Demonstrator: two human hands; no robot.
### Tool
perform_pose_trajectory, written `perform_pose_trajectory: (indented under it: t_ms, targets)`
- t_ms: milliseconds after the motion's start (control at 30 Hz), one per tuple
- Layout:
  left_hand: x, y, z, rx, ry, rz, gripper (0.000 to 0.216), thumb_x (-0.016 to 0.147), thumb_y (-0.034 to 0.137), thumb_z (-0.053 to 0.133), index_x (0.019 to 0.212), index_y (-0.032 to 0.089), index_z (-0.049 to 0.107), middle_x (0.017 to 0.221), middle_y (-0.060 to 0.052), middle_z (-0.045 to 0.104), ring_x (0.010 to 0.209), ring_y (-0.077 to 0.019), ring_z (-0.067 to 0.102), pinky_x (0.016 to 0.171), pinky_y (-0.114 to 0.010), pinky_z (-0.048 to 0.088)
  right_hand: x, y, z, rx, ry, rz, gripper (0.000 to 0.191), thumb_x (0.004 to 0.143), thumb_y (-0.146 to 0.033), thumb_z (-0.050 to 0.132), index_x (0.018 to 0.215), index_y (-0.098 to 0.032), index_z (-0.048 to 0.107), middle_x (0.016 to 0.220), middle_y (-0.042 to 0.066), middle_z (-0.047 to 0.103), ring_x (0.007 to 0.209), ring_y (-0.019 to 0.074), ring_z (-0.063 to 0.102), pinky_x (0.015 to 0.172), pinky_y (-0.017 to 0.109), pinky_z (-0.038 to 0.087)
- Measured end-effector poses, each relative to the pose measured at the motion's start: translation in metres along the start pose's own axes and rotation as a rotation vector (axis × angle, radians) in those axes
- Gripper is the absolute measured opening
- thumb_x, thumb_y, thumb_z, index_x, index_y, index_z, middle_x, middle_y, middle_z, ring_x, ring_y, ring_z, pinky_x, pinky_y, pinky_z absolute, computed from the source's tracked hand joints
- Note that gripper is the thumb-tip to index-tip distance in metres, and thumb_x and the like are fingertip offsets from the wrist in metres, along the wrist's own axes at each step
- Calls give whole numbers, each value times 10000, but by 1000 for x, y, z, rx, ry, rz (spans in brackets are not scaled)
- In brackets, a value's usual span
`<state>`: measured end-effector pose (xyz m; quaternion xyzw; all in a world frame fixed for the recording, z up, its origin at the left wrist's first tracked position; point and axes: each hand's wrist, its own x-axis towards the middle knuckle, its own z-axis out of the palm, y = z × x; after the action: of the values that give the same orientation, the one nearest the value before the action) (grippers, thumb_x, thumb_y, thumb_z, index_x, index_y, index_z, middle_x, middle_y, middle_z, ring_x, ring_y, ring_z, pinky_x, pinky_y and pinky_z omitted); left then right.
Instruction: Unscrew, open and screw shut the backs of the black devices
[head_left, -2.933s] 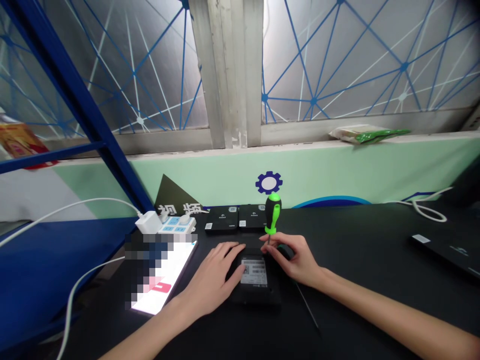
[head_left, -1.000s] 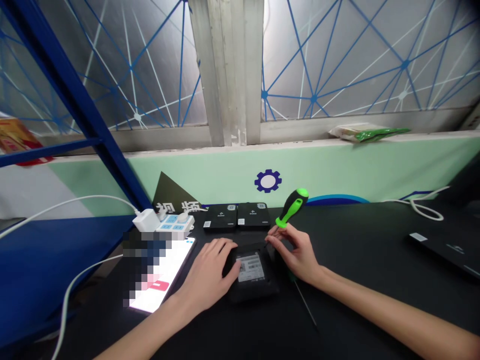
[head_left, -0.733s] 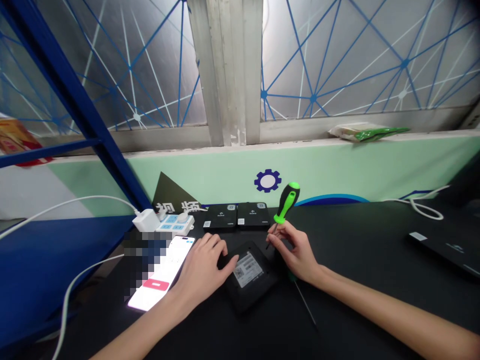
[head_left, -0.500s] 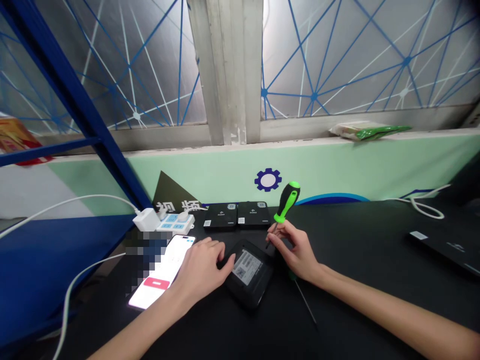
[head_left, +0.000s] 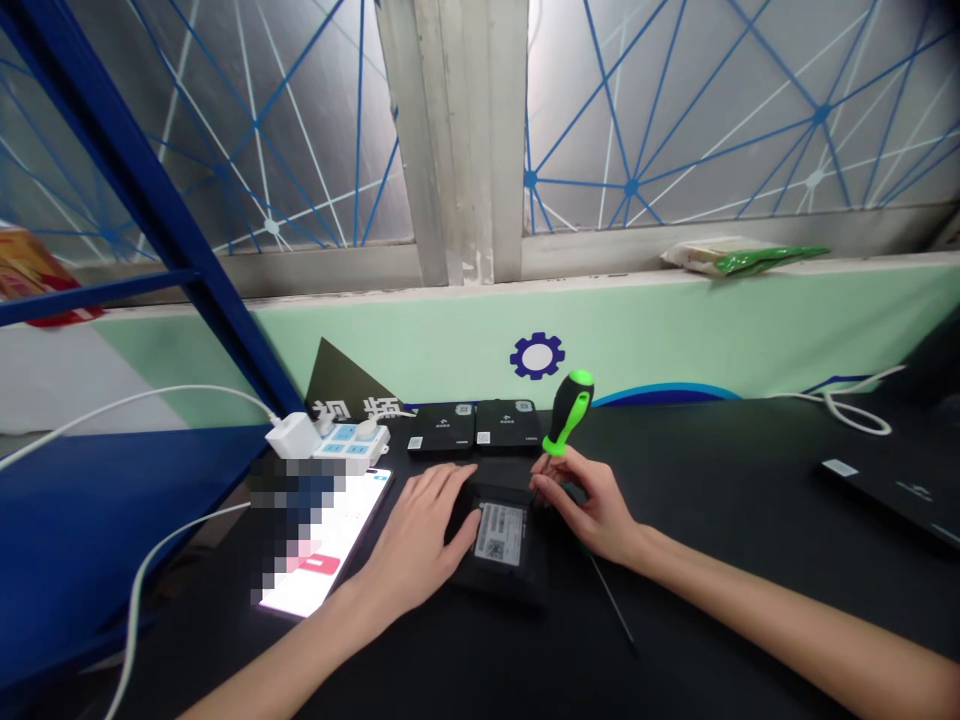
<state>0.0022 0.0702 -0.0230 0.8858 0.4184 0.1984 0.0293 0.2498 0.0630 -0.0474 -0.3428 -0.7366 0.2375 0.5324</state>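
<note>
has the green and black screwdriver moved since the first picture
Yes, the green-and-black screwdriver leans further right, its top farther right of the blue gear-shaped wall print.

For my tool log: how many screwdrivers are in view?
2: a green-and-black screwdriver in the right hand; a second screwdriver on the black tabletop, its handle mostly hidden by that hand. Others may be hidden.

Left of the hands (head_left: 424,535), the phone (head_left: 341,530) was overexposed and partly pixelated; beyond them, the windows (head_left: 690,115) were softly lit.
</note>
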Motion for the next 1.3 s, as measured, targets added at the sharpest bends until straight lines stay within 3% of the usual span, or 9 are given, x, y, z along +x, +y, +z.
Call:
perform_pose_trajectory:
  t_ms: [167,500,667,767,933,1100,1200,1300]
  targets:
    - [-4,-2,7,-22,-61,-13,385,1035,336,390,1409,259,439,1436,-71,515,1355,-266,431,1098,-474,365,1,-2,0,-42,-26,-22,38,965,-199,548,955,-191,584,734,5,600,609,130,581,612,247,499]
    - [-5,0,8,-94,-82,-50,360,1032,345,398,1367,245,484,1404,-71,548,1335,-259,466,1094,-468,399,5,0,3,-95,-50,-20,69,958,-246,578,928,-193,609,754,17,631,612,136,577,614,246,506]
    - [-5,0,8,-103,-76,-32,352,1035,332,397,1369,258,481,1389,-63,555,1314,-251,483,1092,-458,396,2,0,1,-86,-73,-35,129,989,-233,512,1026,-191,628,920,70,717,740,165,669,699,270,542]
    - [-5,0,7,-108,-78,-24,351,1038,326,384,1369,257,479,1368,-72,564,1275,-257,509,1078,-473,398,0,2,0,-83,-88,-38,170,1003,-239,483,988,-191,645,995,90,731,758,167,687,675,262,543]
    - [-5,1,6,-106,-72,-24,344,1040,307,377,1365,253,477,1356,-76,563,1257,-257,513,1060,-478,406,3,2,2,-64,-56,-15,127,978,-284,549,935,-197,632,807,40,706,640,150,645,636,260,532]
    - [-5,2,5,-106,-73,-31,345,1040,313,381,1368,263,480,1352,-73,569,1253,-257,522,1044,-465,427,6,0,3,-85,-70,-8,156,973,-311,558,901,-194,633,748,28,673,612,151,612,617,265,528]
    - [-5,2,5,-98,-73,-29,348,1041,317,377,1368,261,483,1351,-71,571,1257,-256,520,1052,-466,419,3,-2,1,-66,-87,-13,170,1002,-276,497,1008,-191,644,888,66,719,730,172,682,677,277,550]
    - [-5,2,6,-95,-75,-27,346,1042,319,377,1365,261,485,1347,-69,574,1252,-254,524,1049,-462,421,2,-2,-1,-50,-106,-10,202,1013,-261,469,990,-192,658,993,89,725,778,173,702,677,270,556]
